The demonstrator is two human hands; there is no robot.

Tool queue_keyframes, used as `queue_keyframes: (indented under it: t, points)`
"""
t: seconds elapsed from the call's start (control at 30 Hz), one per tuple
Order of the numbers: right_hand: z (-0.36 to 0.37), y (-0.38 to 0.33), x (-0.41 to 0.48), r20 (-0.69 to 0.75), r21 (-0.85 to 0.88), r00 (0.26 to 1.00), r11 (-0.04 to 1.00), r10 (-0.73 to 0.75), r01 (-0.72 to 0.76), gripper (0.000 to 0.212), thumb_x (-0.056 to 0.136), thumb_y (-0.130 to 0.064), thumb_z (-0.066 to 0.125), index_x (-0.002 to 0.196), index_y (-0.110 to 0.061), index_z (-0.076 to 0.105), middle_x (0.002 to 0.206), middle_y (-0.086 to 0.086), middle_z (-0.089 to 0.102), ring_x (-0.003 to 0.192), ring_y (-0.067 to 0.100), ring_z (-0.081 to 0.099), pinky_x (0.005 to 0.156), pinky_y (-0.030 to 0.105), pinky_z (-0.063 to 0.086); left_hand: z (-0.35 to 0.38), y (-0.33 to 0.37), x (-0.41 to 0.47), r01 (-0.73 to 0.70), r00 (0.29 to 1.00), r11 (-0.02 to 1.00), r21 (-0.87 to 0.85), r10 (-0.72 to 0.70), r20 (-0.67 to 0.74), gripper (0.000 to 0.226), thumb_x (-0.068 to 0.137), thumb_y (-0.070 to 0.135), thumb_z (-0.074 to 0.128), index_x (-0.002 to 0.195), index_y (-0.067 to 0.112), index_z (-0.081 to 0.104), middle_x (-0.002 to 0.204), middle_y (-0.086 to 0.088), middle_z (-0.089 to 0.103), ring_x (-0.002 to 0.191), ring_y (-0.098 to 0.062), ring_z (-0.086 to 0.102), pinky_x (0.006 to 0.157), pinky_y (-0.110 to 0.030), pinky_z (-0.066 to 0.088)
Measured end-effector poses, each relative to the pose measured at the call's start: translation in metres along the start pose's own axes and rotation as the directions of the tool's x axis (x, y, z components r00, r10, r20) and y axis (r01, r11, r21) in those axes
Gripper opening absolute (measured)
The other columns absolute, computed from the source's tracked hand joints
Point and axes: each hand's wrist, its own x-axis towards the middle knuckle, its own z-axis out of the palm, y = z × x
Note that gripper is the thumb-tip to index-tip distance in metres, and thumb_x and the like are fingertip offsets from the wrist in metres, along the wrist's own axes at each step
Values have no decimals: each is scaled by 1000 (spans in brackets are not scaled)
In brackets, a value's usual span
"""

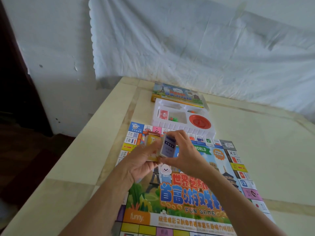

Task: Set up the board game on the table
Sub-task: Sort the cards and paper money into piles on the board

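Observation:
The colourful paper game board (187, 198) lies unfolded flat on the cream table (255, 150). Above the board's far left part, my left hand (141, 160) holds a small yellow card box (151, 142) with its flap up. My right hand (184, 152) grips a stack of cards (167, 147), blue-purple face toward me, right beside the box's mouth. Whether the stack is partly inside the box is not visible.
A white plastic tray (172, 128) sits just beyond the board, holding a red card deck (163, 114), small green and red pieces (173, 118) and a red round dish (199, 123). The game box lid (177, 94) lies behind it. A white sheet hangs behind the table.

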Motion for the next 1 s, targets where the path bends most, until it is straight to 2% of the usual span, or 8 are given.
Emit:
queue_keyframes:
  t: [0.03,0.1,0.2,0.3,0.47,0.67,0.8,1.0]
  points:
    - [0,0,9,11,-18,1000,1000,13,-13,69,72,-29,79,128,-15,42,117,-5,39,109,10,41,96,20,40,-2,6,1,-71,993,997,8,71,-96,40,68,24,79,98,5,60,83,-14,67,72,-20,63,56,-24,51]
    - [4,1,32,71,-81,997,996,36,-30,71,72,-30,79,130,-14,42,119,-1,38,111,13,35,100,27,36,-10,20,4,-216,923,976,10,208,-325,16,86,21,65,92,8,58,75,-10,68,66,-16,61,54,-21,48]
    - [18,3,67,192,-164,979,986,74,-43,74,70,-33,80,130,-12,43,120,3,38,111,16,35,102,32,36,-20,29,5,-301,799,951,74,294,-524,11,93,18,60,88,8,59,73,-9,67,64,-14,62,59,-22,47]
    - [31,7,93,286,-232,953,972,103,-36,70,69,-34,81,126,-12,47,118,6,42,107,17,36,99,33,37,-22,25,7,-275,822,961,19,245,-513,8,94,13,57,88,8,58,80,-11,67,74,-18,63,62,-22,49]
    - [41,13,104,384,-248,914,968,130,-33,67,70,-34,81,126,-14,49,120,7,44,111,20,38,101,37,38,-23,24,12,-254,838,966,-54,192,-510,4,92,10,58,91,7,59,64,-6,71,77,-20,63,77,-29,48]
    - [41,15,105,406,-263,907,965,109,2,67,71,-36,79,127,-14,48,120,6,43,113,21,37,101,37,36,-21,23,12,-241,825,970,-29,189,-533,8,92,11,59,85,7,59,59,-4,70,75,-21,61,74,-29,48]
    - [42,16,104,407,-270,908,963,100,15,72,70,-40,79,129,-17,47,120,5,41,113,20,34,102,36,34,-18,24,9,-235,825,971,-28,185,-534,8,92,10,58,85,7,59,74,-10,68,75,-20,61,73,-28,47]
    - [44,18,103,401,-255,911,967,99,7,67,69,-41,80,125,-20,50,109,-1,36,108,17,33,102,38,35,-17,23,7,-236,831,972,-14,194,-522,8,92,10,59,85,7,59,81,-11,67,78,-21,61,84,-33,48]
